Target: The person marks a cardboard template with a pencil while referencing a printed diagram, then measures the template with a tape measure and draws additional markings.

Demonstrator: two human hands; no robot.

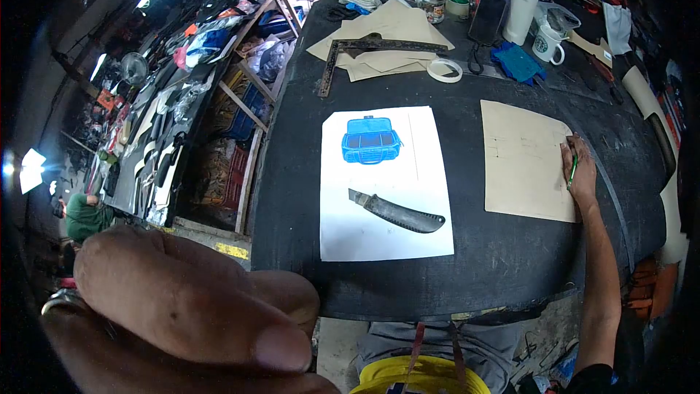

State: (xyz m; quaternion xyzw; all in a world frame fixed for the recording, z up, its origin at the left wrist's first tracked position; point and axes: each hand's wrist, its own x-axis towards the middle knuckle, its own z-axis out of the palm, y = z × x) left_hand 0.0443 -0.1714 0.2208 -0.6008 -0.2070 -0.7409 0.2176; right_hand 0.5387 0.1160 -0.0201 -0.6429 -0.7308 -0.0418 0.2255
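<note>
Large and close to the camera, my left hand (189, 306) is curled, its fingers pressed together; whatever it may hold is hidden. My right hand (581, 168) rests at the right edge of a tan paper sheet (525, 168) and grips a slim green pen (572, 173). Faint lines are drawn on that sheet. To its left lies a white paper (383, 241) with a picture of a blue bag (371, 142). On the white paper rests a dark utility knife (401, 213), its blade end toward the upper left.
A black metal square (386, 45) lies on tan sheets (397, 22) at the back, beside a tape roll (444, 70). Behind are a phone (485, 18), a white bottle (522, 9), a mug (548, 45) and a blue cloth (518, 63). A cluttered bench (157, 153) stands left.
</note>
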